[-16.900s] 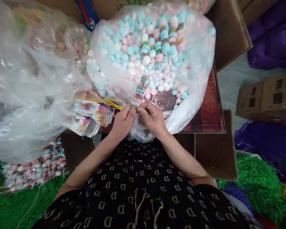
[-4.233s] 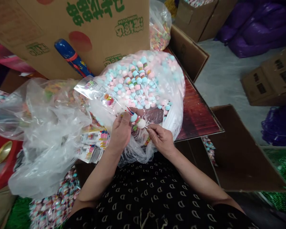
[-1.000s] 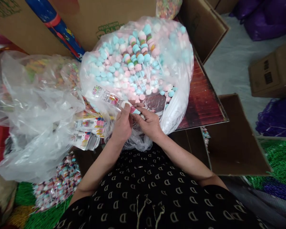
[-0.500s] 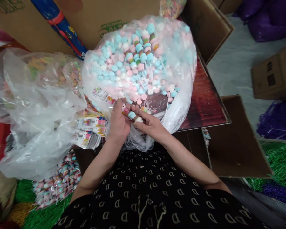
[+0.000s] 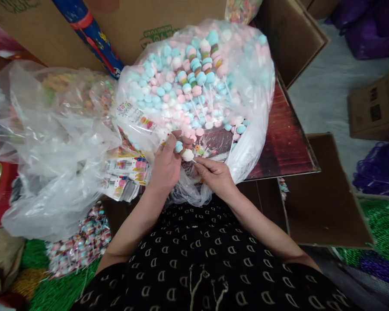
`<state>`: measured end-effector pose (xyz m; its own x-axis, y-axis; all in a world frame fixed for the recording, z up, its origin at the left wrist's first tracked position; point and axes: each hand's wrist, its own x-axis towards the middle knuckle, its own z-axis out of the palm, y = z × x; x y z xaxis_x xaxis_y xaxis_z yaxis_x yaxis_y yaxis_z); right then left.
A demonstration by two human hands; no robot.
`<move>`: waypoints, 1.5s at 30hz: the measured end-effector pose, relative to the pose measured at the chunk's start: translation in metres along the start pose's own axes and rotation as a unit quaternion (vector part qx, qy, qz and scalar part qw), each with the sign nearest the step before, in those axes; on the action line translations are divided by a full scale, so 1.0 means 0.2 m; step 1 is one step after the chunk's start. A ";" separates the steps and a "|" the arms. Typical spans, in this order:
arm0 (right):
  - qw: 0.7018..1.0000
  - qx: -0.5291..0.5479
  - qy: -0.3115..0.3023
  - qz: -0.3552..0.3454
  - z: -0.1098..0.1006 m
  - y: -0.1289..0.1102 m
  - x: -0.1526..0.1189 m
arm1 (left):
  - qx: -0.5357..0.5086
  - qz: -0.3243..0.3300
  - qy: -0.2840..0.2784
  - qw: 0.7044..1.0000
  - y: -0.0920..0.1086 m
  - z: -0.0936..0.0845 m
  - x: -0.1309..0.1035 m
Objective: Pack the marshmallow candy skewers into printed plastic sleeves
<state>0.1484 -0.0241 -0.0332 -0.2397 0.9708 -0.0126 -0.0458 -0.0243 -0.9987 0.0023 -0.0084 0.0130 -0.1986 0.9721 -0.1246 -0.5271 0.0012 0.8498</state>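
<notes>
Now the right hand (image 5: pixel 215 175) pinches the stick (image 5: pixel 194 161) between its fingers, having shifted off the white ball (image 5: pixel 188 155); the left hand (image 5: pixel 167 166) closes its fingers on wrapper (image 5: pixel 136 115) and skewer (image 5: pixel 178 147). The skewer spans both hands, lower end bare: sleeving appears incomplete.

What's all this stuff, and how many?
Tabletop: one, red-brown, centre
Plastic bag: one, clear, on tabletop
Marshmallows: many, pink, blue, white, in that bag
Marshmallow skewers: several, mixed colours, atop marshmallows
Held skewer: one, blue, white, mid-picture
Held wrapper: one, clear, printed, beside it
Wrapper stacks: two, multicoloured, left
Sweet bags: multiple, multicoloured, left, back
Wrapped skewers: many, multicoloured, lower left
Cardboard boxes: several, brown, back, right
Tube: one, blue-red, back left
Sacks: some, purple, upper right
Strands: uncountable, green, purple, gold, lower sides
Shirt: one, black, patterned, bottom
Left hand: one, bare, on wrapper
Right hand: one, bare, on skewer
</notes>
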 end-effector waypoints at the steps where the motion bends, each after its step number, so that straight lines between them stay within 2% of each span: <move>1: 1.000 0.016 -0.005 0.015 0.00 0.00 0.00 | 0.008 -0.009 -0.011 1.000 0.02 -0.01 0.00; 4: 0.998 0.048 -0.013 0.048 -0.01 0.01 0.00 | -0.006 -0.023 -0.017 1.000 0.09 -0.04 0.01; 8: 0.998 0.051 -0.011 0.043 -0.01 0.01 0.00 | -0.051 0.004 0.022 0.998 0.16 -0.06 0.03; 12: 0.999 0.023 -0.021 0.029 0.01 -0.01 0.00 | -0.032 0.020 0.052 0.998 0.12 -0.06 0.04; 17: 0.999 -0.001 -0.040 0.003 0.00 -0.01 -0.01 | -0.032 0.037 0.050 0.998 0.08 -0.06 0.02; 22: 0.994 -0.087 0.014 -0.062 0.00 0.02 -0.01 | -0.006 0.043 0.045 0.998 0.06 -0.05 0.00; 25: 0.994 -0.072 0.052 -0.068 0.02 0.03 0.00 | 0.002 0.049 0.016 0.999 0.01 -0.04 -0.02; 28: 0.997 -0.036 0.051 -0.052 0.04 0.03 0.01 | 0.011 0.041 0.000 0.999 -0.01 -0.04 -0.03; 33: 0.999 0.029 0.021 0.028 0.01 0.02 0.02 | -0.002 0.026 -0.026 0.999 0.10 -0.08 -0.02; 36: 0.998 0.053 0.004 0.042 -0.01 0.02 0.02 | -0.013 0.040 -0.022 0.999 0.19 -0.11 0.02; 41: 0.996 0.065 -0.008 0.063 -0.02 0.02 0.02 | 0.006 0.100 0.037 0.994 0.28 -0.14 0.11; 45: 0.994 0.065 -0.010 0.087 -0.02 0.01 0.02 | 0.011 0.118 0.098 0.988 0.29 -0.17 0.15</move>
<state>0.1506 -0.0188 -0.0357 -0.2739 0.9443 -0.1823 -0.1268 -0.2234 -0.9665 -0.0623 0.0140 0.0421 -0.4721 0.8814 -0.0163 -0.4293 -0.2137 0.8775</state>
